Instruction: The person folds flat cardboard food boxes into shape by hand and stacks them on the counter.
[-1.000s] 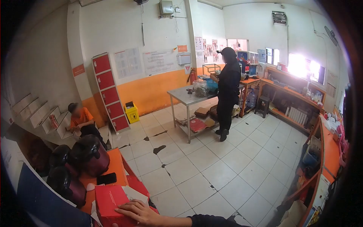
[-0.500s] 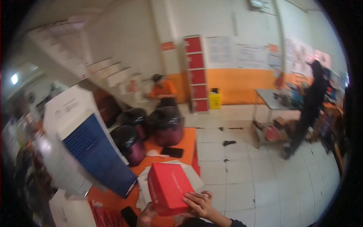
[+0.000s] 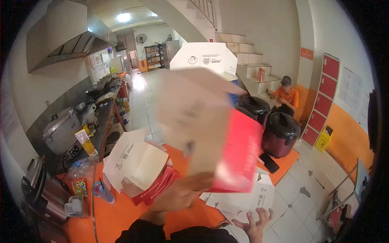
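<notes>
Far left, a large silver metal pot [image 3: 63, 130] sits on a dark counter [image 3: 106, 117], a yellow-and-white packet [image 3: 86, 142] beside it. Nearer, on the orange table [image 3: 121, 222], a clear plastic cup [image 3: 106, 193] stands near a group of open white-and-red cardboard boxes [image 3: 131, 162], insides pale, red printed sides low at the right. The left hand [image 3: 176, 196], black sleeve behind it, has the lower edge of a red-and-brown cardboard box [image 3: 239, 152] pinched between fingers and palm; motion blur hides the exact finger placing. That box is up in the air over the table, brown faces to the left, red face to the right, blurred. A tall white printed carton [image 3: 204, 56] shows behind its top. Below it on the table, an open white cardboard blank [image 3: 261, 194] lies near the edge. The right hand [image 3: 255, 227] is apart from the raised box, palm up, fingers spread and curled, just by the white blank. Right of the box, a black phone [image 3: 269, 163] lies flat near two maroon pots with black lids [image 3: 280, 135]. Beyond, a person in an orange shirt [image 3: 287, 97] sits by the stairs; farther right, a red locker column [image 3: 323, 99] and yellow bin [image 3: 324, 139].
</notes>
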`<state>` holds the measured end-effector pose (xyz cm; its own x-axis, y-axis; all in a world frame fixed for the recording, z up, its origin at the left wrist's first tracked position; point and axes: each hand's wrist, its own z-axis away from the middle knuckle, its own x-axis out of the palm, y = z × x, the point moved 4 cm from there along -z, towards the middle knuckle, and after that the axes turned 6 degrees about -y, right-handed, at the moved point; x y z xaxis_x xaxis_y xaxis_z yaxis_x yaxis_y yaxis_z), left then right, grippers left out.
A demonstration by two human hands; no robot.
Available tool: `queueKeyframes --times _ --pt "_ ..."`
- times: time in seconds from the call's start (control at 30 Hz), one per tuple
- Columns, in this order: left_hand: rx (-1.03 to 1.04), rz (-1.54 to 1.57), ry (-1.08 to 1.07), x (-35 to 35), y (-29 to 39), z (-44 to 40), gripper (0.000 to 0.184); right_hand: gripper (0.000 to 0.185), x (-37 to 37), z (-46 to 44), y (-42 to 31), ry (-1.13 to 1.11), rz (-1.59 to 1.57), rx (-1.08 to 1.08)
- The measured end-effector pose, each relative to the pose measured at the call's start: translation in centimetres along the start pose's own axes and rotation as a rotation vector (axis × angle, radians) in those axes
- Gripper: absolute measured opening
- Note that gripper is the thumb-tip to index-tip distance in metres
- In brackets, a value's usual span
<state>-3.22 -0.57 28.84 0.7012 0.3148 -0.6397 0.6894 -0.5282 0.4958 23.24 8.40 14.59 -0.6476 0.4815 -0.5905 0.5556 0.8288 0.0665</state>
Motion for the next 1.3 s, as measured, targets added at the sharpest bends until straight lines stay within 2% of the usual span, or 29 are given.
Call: queueKeyframes --times 0.07,0.1,0.13,0.17,0.27,0.37,0.47,0.57,0.67,0.77,0.87,0.97,1.07,1.13,1.17,1.27,1.3 --pt "-0.068 -0.403 0.238 -3.8 1.5 1.3 0.042 0.078 0.3 0.1 0.2 -0.043 0.003 0.025" --pt "-0.181 -0.534 0.346 -5.5 2.6 1.9 0.042 0.077 0.4 0.2 0.3 -0.065 0.006 0.041" --pt "-0.308 -0.650 0.443 -7.3 3.7 2.6 0.043 0.076 0.3 0.3 0.4 -0.062 0.003 0.054" --pt "-0.378 -0.596 0.499 -8.6 3.3 3.5 0.046 0.074 0.3 0.4 0.6 -0.059 0.000 0.067" --pt "-0.527 -0.895 0.204 -9.6 5.4 5.1 0.055 0.070 0.3 0.5 0.9 -0.029 -0.016 0.108" --pt "-0.711 -1.075 -0.061 -8.3 3.0 8.6 0.048 0.064 0.7 0.0 0.5 -0.048 -0.049 0.123" --pt "-1.024 -0.938 -0.292 -7.5 -0.6 10.9 0.033 0.059 0.7 -1.0 -0.3 -0.128 -0.082 0.119" --pt "-0.911 -0.929 -0.380 -8.2 -2.0 12.3 0.025 0.055 0.9 -1.7 -0.5 -0.153 -0.105 0.110" --pt "-1.030 -0.948 -0.305 -10.0 0.7 10.7 0.029 0.052 0.7 -2.1 0.0 -0.127 -0.094 0.159" --pt "-0.983 -1.098 -0.238 -10.3 -0.7 11.2 0.034 0.047 0.4 -2.2 0.4 -0.127 -0.095 0.232" --pt "-0.927 -1.092 -0.505 -8.8 -5.6 12.4 0.035 0.045 0.1 -2.4 0.3 -0.157 -0.111 0.257" --pt "-0.923 -0.848 -0.507 -10.0 -7.2 13.9 0.036 0.045 0.6 -2.2 0.3 -0.163 -0.133 0.241" --pt "-1.073 -0.733 -0.400 -10.2 -6.1 13.1 0.041 0.045 1.1 -2.2 0.7 -0.213 -0.182 0.274" --pt "-0.982 -0.801 -0.234 -9.5 -4.1 11.7 0.043 0.048 4.3 -1.0 1.7 -0.469 -0.333 0.329" --pt "-0.942 -0.837 -0.130 -9.7 -2.9 11.1 0.044 0.050 6.3 0.2 1.8 -0.550 -0.312 0.321" --pt "-0.559 -0.826 0.196 -8.4 0.8 6.3 0.041 0.056 13.7 6.6 0.8 -0.700 -0.159 0.215" --pt "-0.483 -0.734 0.218 -7.6 0.3 6.4 0.039 0.053 16.1 8.9 0.4 -0.699 -0.126 0.146"
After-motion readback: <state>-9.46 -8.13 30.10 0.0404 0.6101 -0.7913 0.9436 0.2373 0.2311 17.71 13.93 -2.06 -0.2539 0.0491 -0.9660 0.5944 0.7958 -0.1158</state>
